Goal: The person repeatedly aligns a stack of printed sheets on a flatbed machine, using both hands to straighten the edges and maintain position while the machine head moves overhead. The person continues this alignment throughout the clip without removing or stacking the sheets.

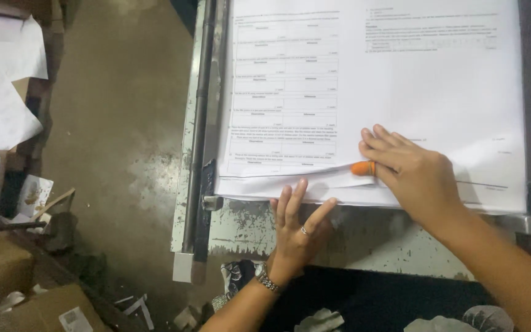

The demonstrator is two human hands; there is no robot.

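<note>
Printed sheets [370,92] lie stacked on the worn metal counter [364,237], under and beyond both hands. Right hand [410,175] presses flat on the stack, its thumb in an orange rubber tip [362,168] lifting the top sheet's edge. Left hand [296,230], fingers spread, rests against the stack's near edge, wearing a ring and bracelet. Left of the hands, a metal rail [199,123] borders the counter, with the floor [118,123] farther out.

floor [124,123]: bare brown concrete, worn pale patch near centre | table [364,237]: metal, grey-green paint chipped, from 6 to 3 o'clock | rail [199,123]: dark steel bar along the table's left edge | cardboard boxes [26,295]: at 8 o'clock | paper scraps [136,306]: on floor at 7 o'clock | light: dim, warm
</note>
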